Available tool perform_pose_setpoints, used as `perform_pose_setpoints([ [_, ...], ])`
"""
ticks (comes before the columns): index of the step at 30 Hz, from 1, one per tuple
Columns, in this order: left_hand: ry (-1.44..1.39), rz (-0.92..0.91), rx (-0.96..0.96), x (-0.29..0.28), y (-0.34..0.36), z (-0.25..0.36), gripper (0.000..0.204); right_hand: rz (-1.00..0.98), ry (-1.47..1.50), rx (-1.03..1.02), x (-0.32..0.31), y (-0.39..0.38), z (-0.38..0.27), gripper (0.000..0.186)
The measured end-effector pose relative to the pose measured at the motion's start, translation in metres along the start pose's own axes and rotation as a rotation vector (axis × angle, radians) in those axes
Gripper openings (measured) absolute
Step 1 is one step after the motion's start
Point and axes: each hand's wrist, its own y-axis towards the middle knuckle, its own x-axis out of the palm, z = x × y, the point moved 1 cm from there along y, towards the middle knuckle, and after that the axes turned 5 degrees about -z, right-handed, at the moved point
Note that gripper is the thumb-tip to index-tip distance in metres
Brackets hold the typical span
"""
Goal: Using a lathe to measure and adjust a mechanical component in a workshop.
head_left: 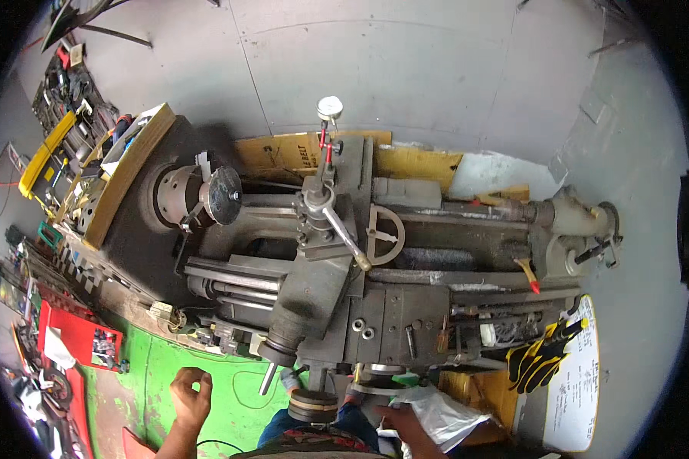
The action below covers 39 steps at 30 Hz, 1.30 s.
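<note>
A large metal lathe spans the view in front of me, with its round chuck [180, 196] at the left and a dial indicator [330, 108] upright on a red-banded stand above the tool post [318, 200]. My left hand [190, 398] is raised in front of the machine's left part, its fingers curled in toward the thumb and nothing seen in them. Low in the view, my right hand [400, 420] is near the handwheel [381, 378] and a crumpled clear plastic bag [441, 417]. Its fingers are dark and partly hidden, so I cannot tell their grip.
Black-and-yellow work gloves [540, 361] hang over a white written board [574, 390] at the right. A brush [527, 274] lies on the lathe bed. The tailstock [578, 218] stands far right. At left are a wooden-edged tray [134, 174] and a red cabinet [69, 336] on green flooring.
</note>
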Motion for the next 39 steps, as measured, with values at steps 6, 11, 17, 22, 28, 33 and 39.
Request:
perform_pose_setpoints([
  [6, -0.016, -0.069, 0.001, 0.008, -0.009, 0.016, 0.007, 0.128, -0.241, 0.145, 0.010, 0.018, 0.013, 0.023],
  [11, -0.033, 0.054, -0.080, -0.011, 0.004, 0.033, 0.010, -0.231, -0.384, -0.171, 0.014, 0.007, 0.009, 0.017],
  [17, -0.064, 0.041, 0.011, -0.004, 0.017, 0.057, 0.018, -0.036, -0.203, 0.034, 0.018, 0.029, 0.014, 0.028],
  [22, -0.115, -0.001, -0.074, 0.006, 0.023, 0.068, 0.019, -0.245, -0.527, -0.100, 0.030, 0.004, 0.007, 0.061],
  [28, -0.103, 0.047, 0.016, 0.025, 0.026, 0.083, 0.008, -0.155, -0.361, 0.142, 0.061, 0.056, 0.002, 0.059],
  [33, -0.100, 0.109, -0.041, 0.009, 0.018, 0.077, 0.006, -0.011, -0.355, 0.052, 0.004, -0.017, -0.008, 0.048],
  [39, -0.096, 0.107, 0.006, 0.015, 0.023, 0.071, 0.009, -0.199, -0.899, -0.258, 0.104, 0.061, 0.017, 0.048],
])
